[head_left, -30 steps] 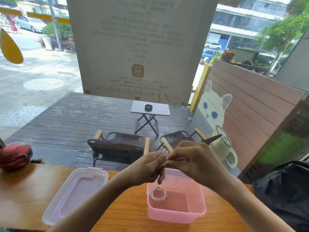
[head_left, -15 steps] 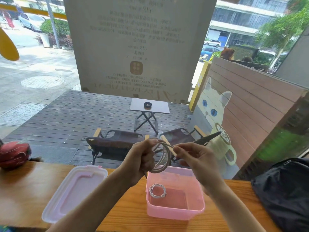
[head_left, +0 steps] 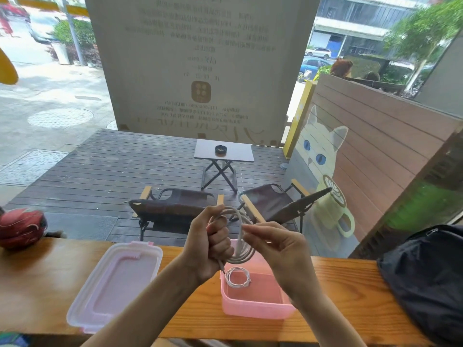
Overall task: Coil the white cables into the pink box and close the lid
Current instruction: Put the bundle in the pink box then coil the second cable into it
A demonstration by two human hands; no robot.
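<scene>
The left hand (head_left: 209, 242) hides part of the looped white cable (head_left: 241, 240); the black fabric bag (head_left: 426, 279), right of both hands, is cut off.

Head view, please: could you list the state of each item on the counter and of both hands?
pink box: open, upright, one coil inside.
coiled cable in box: wound, lying flat on the bottom.
lid: off, lying on the counter left of the box.
cable in hands: looped, held above the box.
left hand: closed around the loops.
right hand: pinching the cable.
black bag: zipped partly, resting at right.
</scene>
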